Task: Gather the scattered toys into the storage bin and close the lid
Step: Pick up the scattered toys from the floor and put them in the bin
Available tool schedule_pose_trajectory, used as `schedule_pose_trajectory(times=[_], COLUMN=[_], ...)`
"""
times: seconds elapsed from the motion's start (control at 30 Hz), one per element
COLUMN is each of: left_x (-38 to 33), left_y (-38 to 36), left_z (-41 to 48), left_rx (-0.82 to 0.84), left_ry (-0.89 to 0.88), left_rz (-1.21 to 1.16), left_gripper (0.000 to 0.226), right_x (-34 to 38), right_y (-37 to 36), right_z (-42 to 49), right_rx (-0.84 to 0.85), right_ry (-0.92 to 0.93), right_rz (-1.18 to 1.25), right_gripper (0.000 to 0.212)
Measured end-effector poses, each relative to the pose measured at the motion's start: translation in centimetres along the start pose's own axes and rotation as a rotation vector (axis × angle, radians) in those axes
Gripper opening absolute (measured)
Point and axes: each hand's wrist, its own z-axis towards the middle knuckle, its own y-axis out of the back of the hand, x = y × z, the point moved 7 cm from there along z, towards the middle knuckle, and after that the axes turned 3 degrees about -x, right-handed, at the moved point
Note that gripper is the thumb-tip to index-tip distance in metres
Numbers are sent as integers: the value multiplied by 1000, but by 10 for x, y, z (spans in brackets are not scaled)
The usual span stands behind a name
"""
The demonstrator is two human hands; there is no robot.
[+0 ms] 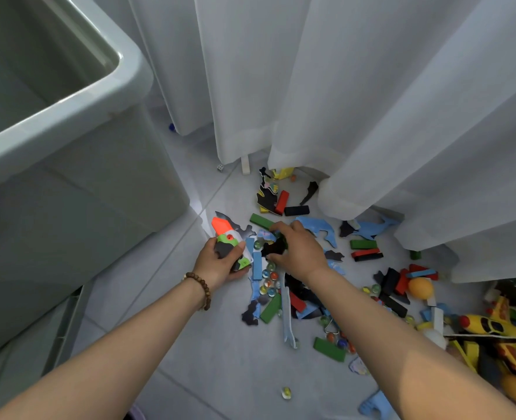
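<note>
We find the pale plastic storage bin [68,116] open, seemingly empty. Right of it, left hand [217,263] grips an orange-green toy blaster [227,239], right hand [300,251] clutches black puzzle pieces [276,248]; most toys [329,348] remain

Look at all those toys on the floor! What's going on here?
A person is tidying up toys. The left hand holds a toy gun, and the right hand grabs dark pieces from the pile. The bin beside them stands open. Many blocks, marbles and a yellow plane lie on the floor, not yet gathered.
</note>
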Motion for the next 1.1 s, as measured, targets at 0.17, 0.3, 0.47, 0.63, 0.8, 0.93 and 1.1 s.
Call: schedule_pose_trajectory(times=[0.17,0.3,0.47,0.63,0.8,0.93,1.1], left_x=[-2,-3,-4,-50,-159,-248,-299], left_y=[0,1,-1,-13,-20,18,157], left_z=[0,2,3,-27,-116,-203,-230], left_rx=[6,2,19,101,248,292,-43], left_ry=[2,11,8,-98,-328,-557,-646], left_rz=[-19,-26,-24,5,144,218,239], left_gripper=[51,52,57,34,32,26,20], right_x=[2,-6,-22,-15,50,148,287], right_y=[0,4,11,77,209,285,275], right_z=[2,4,2,-14,-50,-71,-71], right_rx=[-57,-53,-113,-135,-183,-178,-11], right_ry=[-38,-102,-225,-249,-94,83,263], right_rz=[58,170,524,796,831,784,742], right_gripper=[44,41,36,37,34,38,36])
